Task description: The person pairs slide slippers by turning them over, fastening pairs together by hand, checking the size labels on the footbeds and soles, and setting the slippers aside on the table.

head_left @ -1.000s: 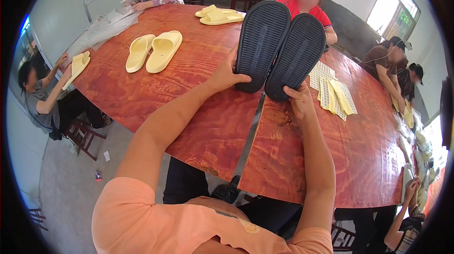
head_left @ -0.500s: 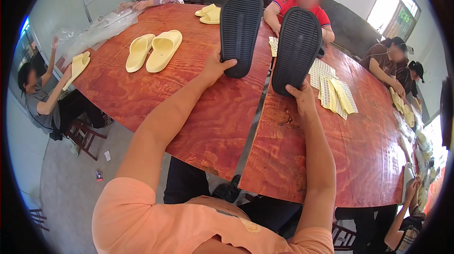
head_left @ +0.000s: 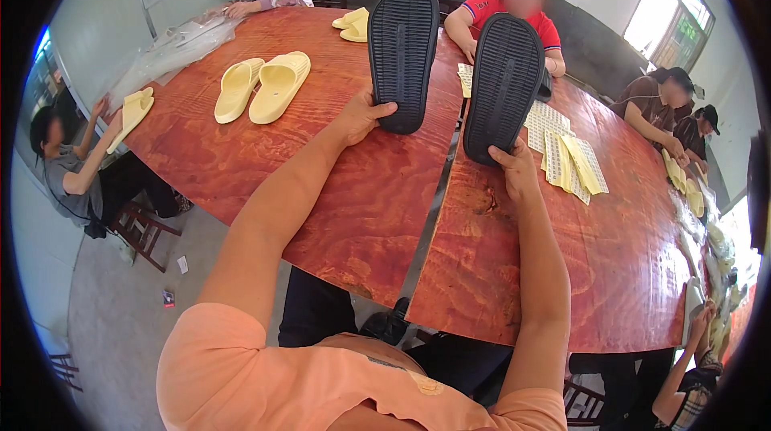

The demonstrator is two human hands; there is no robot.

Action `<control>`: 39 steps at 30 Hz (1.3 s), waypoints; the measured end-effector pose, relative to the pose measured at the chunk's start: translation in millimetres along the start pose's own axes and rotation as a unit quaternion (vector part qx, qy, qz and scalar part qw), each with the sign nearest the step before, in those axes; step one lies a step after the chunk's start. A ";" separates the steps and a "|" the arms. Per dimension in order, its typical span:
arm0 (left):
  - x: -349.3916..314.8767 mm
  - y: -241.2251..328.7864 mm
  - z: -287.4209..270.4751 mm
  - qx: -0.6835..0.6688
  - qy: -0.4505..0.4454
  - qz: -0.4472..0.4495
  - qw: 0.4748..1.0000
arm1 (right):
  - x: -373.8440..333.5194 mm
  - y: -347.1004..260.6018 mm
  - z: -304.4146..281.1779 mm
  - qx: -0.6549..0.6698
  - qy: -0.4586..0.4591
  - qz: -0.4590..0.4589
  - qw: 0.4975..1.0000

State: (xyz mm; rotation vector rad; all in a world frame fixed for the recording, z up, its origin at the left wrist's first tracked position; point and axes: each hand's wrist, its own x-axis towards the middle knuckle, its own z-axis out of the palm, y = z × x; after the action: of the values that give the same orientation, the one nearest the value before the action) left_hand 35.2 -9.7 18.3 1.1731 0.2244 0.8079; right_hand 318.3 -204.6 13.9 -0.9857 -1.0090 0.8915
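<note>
While crumpled clear plastic (head_left: 181,44), any contents indistinct, lies along the table's (head_left: 361,226) far left edge, a pair of yellow slippers (head_left: 279,87) rests nearby. Above the tabletop, the left hand (head_left: 361,116) grips a black slipper (head_left: 403,50) by its lower end, ribbed sole showing; just apart, the right hand (head_left: 518,172) grips its black mate (head_left: 506,78), partly blocking a co-worker in red (head_left: 550,26). Overlapping sheets (head_left: 574,168) lie at right.

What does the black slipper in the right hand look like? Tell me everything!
The black slipper is held up over the red-brown table, leaning slightly right. Its sole faces the camera, hiding most of the upper side. The sole has rounded ends, crosswise ridges and a long panel down the middle. It looks like rubber or foam. The right hand grips the lower end, thumb on the sole.
</note>
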 end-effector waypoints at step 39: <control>-14.1 0.8 57.3 -0.188 -0.025 -0.052 0.980 | -3.7 -35.2 31.3 0.267 0.024 0.018 0.963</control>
State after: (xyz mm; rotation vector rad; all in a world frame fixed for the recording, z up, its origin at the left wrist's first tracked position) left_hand 56.5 -60.8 38.7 0.8169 0.0842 0.6922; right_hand 292.5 -211.4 52.9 -0.5647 -0.6549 1.0915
